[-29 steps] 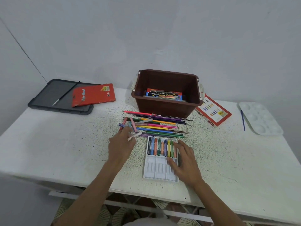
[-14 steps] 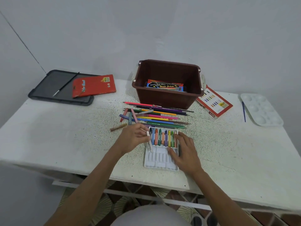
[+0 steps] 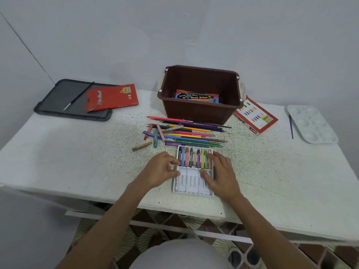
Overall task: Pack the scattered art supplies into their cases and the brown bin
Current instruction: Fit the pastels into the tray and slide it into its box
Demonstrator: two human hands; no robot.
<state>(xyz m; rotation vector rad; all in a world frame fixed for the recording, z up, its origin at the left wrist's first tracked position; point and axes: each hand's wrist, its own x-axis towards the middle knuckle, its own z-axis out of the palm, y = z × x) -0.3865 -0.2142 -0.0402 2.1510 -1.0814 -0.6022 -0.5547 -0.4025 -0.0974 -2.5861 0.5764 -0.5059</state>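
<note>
A white pastel tray (image 3: 191,183) lies near the table's front edge, its upper row filled with several coloured pastels (image 3: 194,158). My left hand (image 3: 161,169) sits at the tray's left edge, thumb and forefinger pinched over the lower left slot on a white pastel that barely shows against the tray. My right hand (image 3: 221,175) lies flat on the tray's right side, thumb on the lower row. Behind the tray lie coloured pencils (image 3: 190,133), loose pastels (image 3: 153,134) and a brown pastel (image 3: 139,146). The brown bin (image 3: 200,113) holds a watercolour box (image 3: 196,96).
A red pencil case (image 3: 112,97) and a black brush (image 3: 77,96) lie on a grey lid (image 3: 64,109) at the back left. To the right of the bin are the oil pastel box (image 3: 254,117), a blue brush (image 3: 290,127) and a white palette (image 3: 312,123).
My left hand lifted a white pastel from the loose pile and brought it right and down to the tray's lower left slot. My right hand stayed on the tray.
</note>
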